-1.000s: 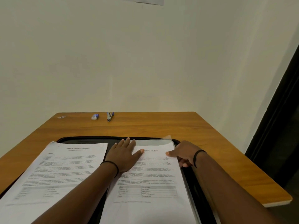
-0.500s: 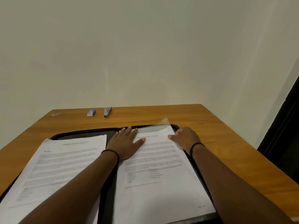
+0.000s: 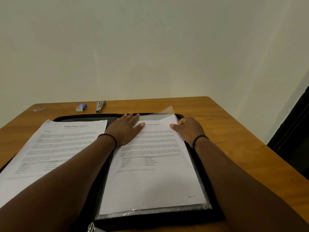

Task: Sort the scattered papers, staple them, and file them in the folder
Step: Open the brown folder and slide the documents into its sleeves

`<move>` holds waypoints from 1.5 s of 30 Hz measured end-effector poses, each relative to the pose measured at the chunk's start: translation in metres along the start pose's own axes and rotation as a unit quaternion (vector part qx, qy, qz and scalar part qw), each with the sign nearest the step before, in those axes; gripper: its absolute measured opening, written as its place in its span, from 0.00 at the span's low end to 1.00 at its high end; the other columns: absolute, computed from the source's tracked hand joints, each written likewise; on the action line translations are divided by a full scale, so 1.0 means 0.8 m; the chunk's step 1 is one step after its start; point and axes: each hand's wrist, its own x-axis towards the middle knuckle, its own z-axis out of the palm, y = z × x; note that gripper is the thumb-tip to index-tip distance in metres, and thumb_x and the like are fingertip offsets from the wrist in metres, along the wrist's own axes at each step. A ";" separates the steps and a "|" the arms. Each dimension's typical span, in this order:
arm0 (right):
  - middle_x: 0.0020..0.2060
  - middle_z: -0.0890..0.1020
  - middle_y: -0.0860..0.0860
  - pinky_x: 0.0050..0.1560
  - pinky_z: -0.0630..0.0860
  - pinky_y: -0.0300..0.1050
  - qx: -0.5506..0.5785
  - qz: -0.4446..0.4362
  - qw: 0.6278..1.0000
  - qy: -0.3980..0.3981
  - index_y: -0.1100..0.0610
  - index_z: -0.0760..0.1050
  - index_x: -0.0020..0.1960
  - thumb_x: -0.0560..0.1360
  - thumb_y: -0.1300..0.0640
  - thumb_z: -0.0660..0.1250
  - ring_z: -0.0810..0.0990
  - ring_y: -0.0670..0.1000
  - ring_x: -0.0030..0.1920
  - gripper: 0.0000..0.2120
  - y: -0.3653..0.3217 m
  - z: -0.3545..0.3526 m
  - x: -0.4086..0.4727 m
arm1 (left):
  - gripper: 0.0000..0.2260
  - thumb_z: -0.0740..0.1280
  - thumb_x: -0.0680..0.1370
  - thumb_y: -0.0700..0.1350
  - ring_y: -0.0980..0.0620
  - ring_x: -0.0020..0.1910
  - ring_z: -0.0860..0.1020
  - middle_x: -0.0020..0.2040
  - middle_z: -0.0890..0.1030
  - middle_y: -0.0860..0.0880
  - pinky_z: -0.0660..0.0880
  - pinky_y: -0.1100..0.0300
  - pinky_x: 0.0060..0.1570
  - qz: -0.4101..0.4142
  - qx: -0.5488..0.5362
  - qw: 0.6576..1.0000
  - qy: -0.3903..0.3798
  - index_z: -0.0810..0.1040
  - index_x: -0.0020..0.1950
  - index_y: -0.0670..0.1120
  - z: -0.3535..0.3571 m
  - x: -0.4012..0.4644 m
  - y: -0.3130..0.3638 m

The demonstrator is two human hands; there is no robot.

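Folder point(image 3: 203, 213) is lying open and flat on the wooden table point(image 3: 234, 124), and every place below is given from it. You are working on its right half, where a transcript packet point(image 3: 150, 180) is sitting in a clear sleeve point(image 3: 167, 113) whose top corner is lifting slightly at the folder's far right edge. Your left hand point(image 3: 124, 129) is lying flat, fingers straight, pressing on the packet's upper left near the folder's spine. Your right hand point(image 3: 188, 129) is at the packet's upper right edge, thumb pointing inward across the page; whether its fingers are pinching the sleeve or only resting there is not clear. A second packet point(image 3: 55, 146) is covering the folder's left half. Beyond the folder's far edge are lying a stapler point(image 3: 100, 106) and, just left of it, a small staple box point(image 3: 81, 107).

You appear to be seating the pages fully into the sleeve. To do it well, keep the left palm anchoring the paper, hold the plastic open with the right, and slide evenly so no corner is catching or folding. Check that the top edges are lining up before you let go.
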 end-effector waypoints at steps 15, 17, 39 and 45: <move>0.46 0.86 0.58 0.21 0.60 0.36 0.090 0.078 0.961 -0.250 0.57 0.83 0.56 0.77 0.49 0.70 0.74 0.49 0.29 0.14 -0.036 -0.067 -0.121 | 0.23 0.66 0.78 0.57 0.40 0.61 0.76 0.62 0.78 0.41 0.74 0.47 0.57 -0.275 -0.018 0.936 0.219 0.72 0.68 0.45 -0.055 -0.180 -0.151; 0.49 0.86 0.57 0.22 0.61 0.36 0.107 0.067 0.958 -0.257 0.57 0.81 0.59 0.76 0.52 0.70 0.78 0.51 0.34 0.14 -0.052 -0.075 -0.127 | 0.28 0.68 0.75 0.61 0.38 0.60 0.76 0.62 0.76 0.40 0.75 0.47 0.57 -0.348 -0.063 0.915 0.194 0.72 0.67 0.44 -0.055 -0.211 -0.182; 0.34 0.82 0.54 0.26 0.69 0.40 0.168 -0.123 0.944 -0.255 0.61 0.78 0.46 0.79 0.44 0.65 0.77 0.48 0.27 0.19 -0.278 0.117 -0.246 | 0.22 0.74 0.73 0.55 0.50 0.27 0.68 0.28 0.70 0.49 0.62 0.61 0.28 -0.365 -0.247 0.883 0.160 0.67 0.31 0.45 -0.070 -0.264 -0.228; 0.37 0.83 0.50 0.43 0.80 0.46 0.055 -0.185 0.978 -0.073 0.61 0.79 0.42 0.78 0.52 0.66 0.81 0.47 0.37 0.13 -0.234 0.144 -0.217 | 0.22 0.75 0.73 0.52 0.51 0.27 0.68 0.29 0.69 0.49 0.63 0.61 0.28 -0.393 -0.242 0.878 0.126 0.66 0.32 0.44 -0.066 -0.255 -0.242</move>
